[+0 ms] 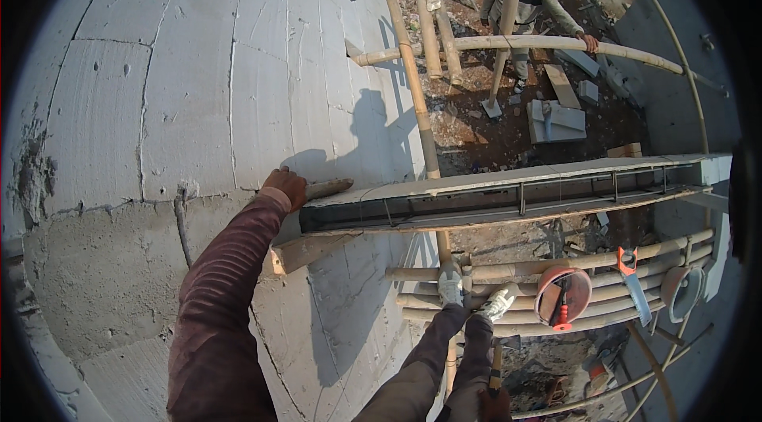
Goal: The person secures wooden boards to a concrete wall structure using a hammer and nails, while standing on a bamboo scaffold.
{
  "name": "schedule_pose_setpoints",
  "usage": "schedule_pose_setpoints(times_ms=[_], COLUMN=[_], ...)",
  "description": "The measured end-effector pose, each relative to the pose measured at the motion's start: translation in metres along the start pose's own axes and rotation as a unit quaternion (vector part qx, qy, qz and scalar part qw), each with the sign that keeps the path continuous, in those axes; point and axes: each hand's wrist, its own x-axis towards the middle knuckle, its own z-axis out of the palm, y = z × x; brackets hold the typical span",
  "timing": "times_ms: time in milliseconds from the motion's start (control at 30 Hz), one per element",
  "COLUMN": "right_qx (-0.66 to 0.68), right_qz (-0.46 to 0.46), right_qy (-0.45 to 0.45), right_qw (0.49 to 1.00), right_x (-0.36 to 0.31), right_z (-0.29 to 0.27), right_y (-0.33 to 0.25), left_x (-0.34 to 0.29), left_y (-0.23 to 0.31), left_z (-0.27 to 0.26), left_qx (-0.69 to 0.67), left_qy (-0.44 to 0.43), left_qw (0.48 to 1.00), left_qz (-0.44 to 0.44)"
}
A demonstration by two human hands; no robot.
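My left hand (284,187) is raised to the grey block wall, its fingers curled around the near end of a short, rough piece of wood (329,188). That wood lies at the left end of a long, narrow formwork trough (492,184) with a metal reinforcement cage inside. A wooden block (311,252) sits under the trough's end, against the wall. Low in the picture, my right hand (494,404) hangs beside my leg in shade. It is closed on a wooden-handled tool (496,366) whose full shape I cannot make out.
My feet stand on bamboo poles (421,300). On them rest a reddish bucket (562,297) with a red-handled tool, an orange-handled saw (633,283) and a grey bucket (683,293). Upright bamboo (413,80) crosses the view. Below, another person (528,5) holds a horizontal pole near blocks (558,121).
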Motion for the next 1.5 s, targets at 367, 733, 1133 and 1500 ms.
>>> schedule_pose_setpoints(times_ms=[367,733,1133,1500], right_qx=[0.015,0.103,0.000,0.127], right_qz=[0.073,0.025,-0.106,0.066], right_qy=[-0.027,0.008,0.066,0.022], right_qw=[0.997,0.994,0.992,0.989], right_x=[-0.007,0.004,0.006,0.006], right_z=[-0.004,0.035,0.046,0.023], right_y=[-0.022,0.042,0.053,0.017], left_x=[0.010,0.014,0.011,0.024], left_y=[0.021,0.014,0.036,0.020], left_z=[-0.008,-0.004,0.022,0.023], left_qx=[-0.023,-0.028,0.040,-0.126], left_qy=[-0.043,-0.020,0.020,-0.026], left_qw=[0.999,0.999,0.998,0.991], left_qz=[-0.024,-0.002,-0.035,-0.045])
